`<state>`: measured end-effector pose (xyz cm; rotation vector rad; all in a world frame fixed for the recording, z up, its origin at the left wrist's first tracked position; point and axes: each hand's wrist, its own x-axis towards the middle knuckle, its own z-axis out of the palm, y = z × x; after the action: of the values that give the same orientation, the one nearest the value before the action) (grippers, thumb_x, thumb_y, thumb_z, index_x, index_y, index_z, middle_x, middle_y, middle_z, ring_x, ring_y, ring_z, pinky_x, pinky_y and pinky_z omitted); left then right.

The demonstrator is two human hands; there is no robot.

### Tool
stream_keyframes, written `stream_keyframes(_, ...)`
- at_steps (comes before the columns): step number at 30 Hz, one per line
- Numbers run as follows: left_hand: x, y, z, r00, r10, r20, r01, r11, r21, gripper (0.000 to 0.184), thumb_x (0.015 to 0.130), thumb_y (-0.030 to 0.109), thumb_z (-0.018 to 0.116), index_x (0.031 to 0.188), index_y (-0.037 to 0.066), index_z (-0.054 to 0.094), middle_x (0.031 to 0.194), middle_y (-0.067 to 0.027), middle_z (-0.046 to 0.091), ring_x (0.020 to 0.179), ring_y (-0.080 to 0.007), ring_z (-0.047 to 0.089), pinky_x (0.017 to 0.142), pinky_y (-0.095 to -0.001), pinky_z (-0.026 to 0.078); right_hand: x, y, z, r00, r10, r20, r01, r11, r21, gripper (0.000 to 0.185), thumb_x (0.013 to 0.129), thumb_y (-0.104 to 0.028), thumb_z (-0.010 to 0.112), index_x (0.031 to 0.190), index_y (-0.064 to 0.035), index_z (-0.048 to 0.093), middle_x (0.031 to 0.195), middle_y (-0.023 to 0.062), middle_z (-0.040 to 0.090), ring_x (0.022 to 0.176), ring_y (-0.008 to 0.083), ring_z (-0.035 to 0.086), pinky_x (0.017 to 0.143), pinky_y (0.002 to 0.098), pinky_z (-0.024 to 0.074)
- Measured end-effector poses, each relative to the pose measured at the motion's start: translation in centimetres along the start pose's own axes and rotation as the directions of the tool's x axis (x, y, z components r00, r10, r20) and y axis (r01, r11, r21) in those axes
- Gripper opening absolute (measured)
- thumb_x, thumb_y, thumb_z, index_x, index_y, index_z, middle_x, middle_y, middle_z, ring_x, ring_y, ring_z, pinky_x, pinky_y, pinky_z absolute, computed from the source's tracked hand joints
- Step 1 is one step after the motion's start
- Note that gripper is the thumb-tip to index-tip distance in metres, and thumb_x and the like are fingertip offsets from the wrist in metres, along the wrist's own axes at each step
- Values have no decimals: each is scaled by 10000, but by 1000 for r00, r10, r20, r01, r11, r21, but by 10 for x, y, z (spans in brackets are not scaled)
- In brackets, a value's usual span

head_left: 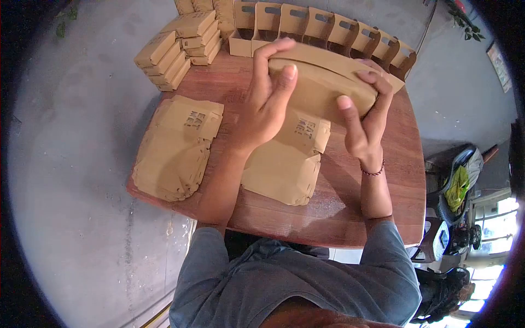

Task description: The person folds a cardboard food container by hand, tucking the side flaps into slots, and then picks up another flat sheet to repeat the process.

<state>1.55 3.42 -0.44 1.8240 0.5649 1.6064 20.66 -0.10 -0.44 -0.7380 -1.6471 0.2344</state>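
A brown cardboard box (317,82) is raised above the table, held at both ends. My left hand (268,104) grips its left end, thumb on the near face and fingers over the top edge. My right hand (369,115) grasps the right end in the same way. Beneath the box lies a flat, unfolded cardboard blank (279,175) printed "EAT ME!", partly hidden by my left arm and the box. Another stack of flat blanks (169,147) with the same print lies to the left.
Folded boxes (158,60) are piled at the table's back left. Behind the held box stands a row of cardboard carriers with handle holes (292,22). The wooden table (350,191) has a curved right edge. Chairs (437,238) stand at the right.
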Motion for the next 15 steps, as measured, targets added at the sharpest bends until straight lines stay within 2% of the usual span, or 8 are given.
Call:
stream_keyframes(1,3,-1,4,999,52,-15,-51,995,83,509,1046,355,450,1427,55,298,1260,-184,507,1147,-222,520,914,-288,440,5,3,2,979,-201,-37,194,970,-144,532,851,-136,703,1287,-38,414,1272,226,486,1139,301,522,989,416,408)
stream_keyframes(2,2,0,8,996,-74,42,78,990,-116,700,1031,425,452,1510,57,97,1412,-214,385,1297,-287,423,1032,-328,386,7,5,4,917,-396,-44,367,883,-292,536,813,-117,736,1260,-39,450,1258,225,519,1122,315,541,976,427,412)
stream_keyframes(3,1,-1,7,996,-73,45,78,990,-120,700,1031,425,452,1510,57,97,1412,-214,385,1297,-287,423,1032,-328,386,6,2,3,918,-395,-44,365,882,-297,536,813,-117,736,1260,-39,450,1258,225,519,1122,315,541,976,427,412)
stream_keyframes(6,-1,-5,2,919,-366,149,394,823,-409,849,995,482,506,1511,55,-15,1414,-206,383,1278,-277,445,1057,-363,375,1,-1,11,904,-412,110,419,812,-405,555,596,-127,777,1123,-93,607,1190,97,641,1082,316,574,924,470,417)
stream_keyframes(9,0,-5,-1,926,-356,126,361,737,-571,934,969,440,584,1494,12,-58,1398,-199,408,1267,-263,456,1043,-360,390,-8,-4,28,828,-475,298,561,690,-458,474,718,-177,710,1177,-125,607,1215,79,624,1110,325,573,962,494,410)
stream_keyframes(11,6,-3,-5,915,-402,-24,385,890,-243,908,958,329,623,1477,-26,-32,1369,-194,445,1254,-245,473,1027,-343,413,-10,-6,34,820,-463,338,568,730,-379,462,766,-182,702,1208,-115,586,1223,97,615,1121,333,569,985,497,404)
stream_keyframes(13,9,-4,-6,918,-390,-69,355,888,-291,890,928,235,659,1463,-43,5,1340,-182,478,1242,-228,486,1033,-330,411,-10,-6,34,805,-455,381,572,765,-295,451,814,-188,693,1239,-106,565,1230,116,605,1133,341,565,1008,500,398)
stream_keyframes(15,10,-6,-12,938,-347,-25,316,880,-354,871,912,210,685,1453,-45,51,1343,-185,478,1241,-223,490,1035,-331,414,-5,-3,32,907,-421,11,404,864,-299,498,882,-249,675,1308,-59,503,1230,172,588,1161,344,555,1040,501,378)
